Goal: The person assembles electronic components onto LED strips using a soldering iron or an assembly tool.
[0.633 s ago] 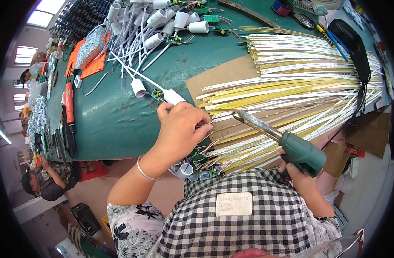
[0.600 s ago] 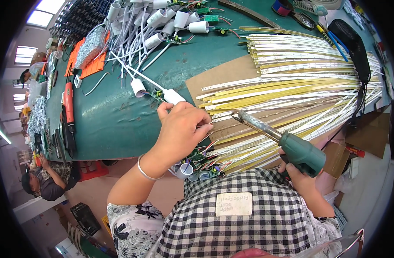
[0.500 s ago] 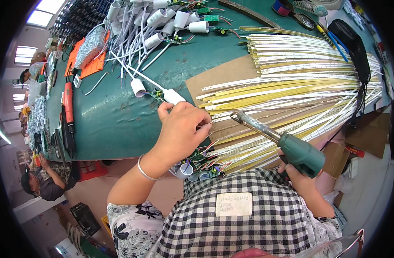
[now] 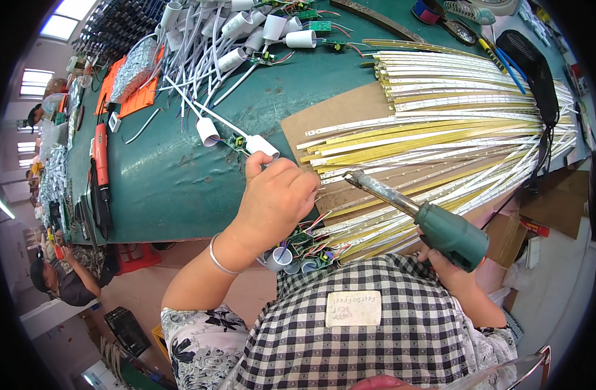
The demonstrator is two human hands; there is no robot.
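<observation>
— At the near edge of the green bench [image 4: 181, 195], what does the left hand [image 4: 278, 201] pinch?
— A strip end; its length runs right. The right hand [image 4: 450, 266], fist closed, aims the soldering iron [image 4: 418, 218] leftward at it.

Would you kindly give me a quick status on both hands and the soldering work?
Left hand pinching a white cap at the strip ends. Right hand gripping the green soldering iron, tip raised over the strips. Nothing between tip and strips.
</observation>
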